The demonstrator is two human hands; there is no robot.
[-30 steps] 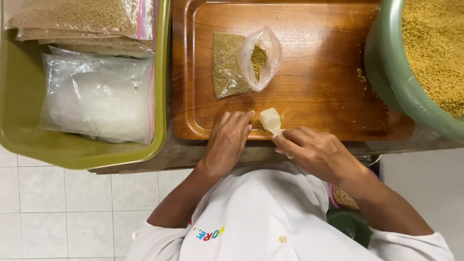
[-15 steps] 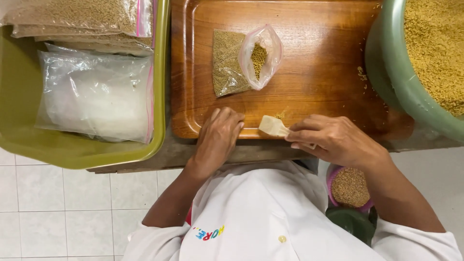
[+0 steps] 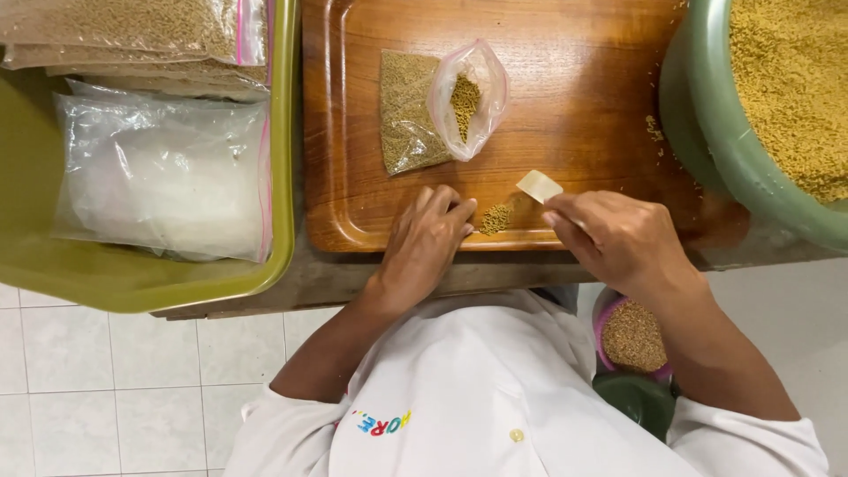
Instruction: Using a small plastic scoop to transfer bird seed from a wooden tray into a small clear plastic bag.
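The right hand [image 3: 618,238], at centre right of the frame, has its grip closed on a small pale card [image 3: 539,185], pinched between thumb and fingertips so that the free end juts up and left over the wooden tray [image 3: 583,53]. A second ago that card sat lower, at the tray's near lip and almost touching the left hand; now it has swung right and upward, and a small heap of yellow-brown grain [image 3: 495,217] lies uncovered on the wood just left of it. The heap was not visible in either earlier picture, so the card seems to have scraped loose grains together into one spot.

The left hand [image 3: 428,243], at lower centre, holds nothing; its grip is narrow, fingers curled with the tips pressed to the tray right beside the heap, walling it in on the left.

Further up the tray, above the left hand, lie a flat filled packet of grain [image 3: 405,115] and, overlapping its right edge, an open clear bag [image 3: 473,93] with a little grain inside; neither has moved. The green basin [image 3: 707,132] heaped with grain fills the upper right. An olive bin [image 3: 284,177] at upper left holds filled packets and a stack of empty clear bags [image 3: 163,172]. A pink-rimmed cup of grain [image 3: 632,336] sits below the worktop [image 3: 291,283] edge at lower right.
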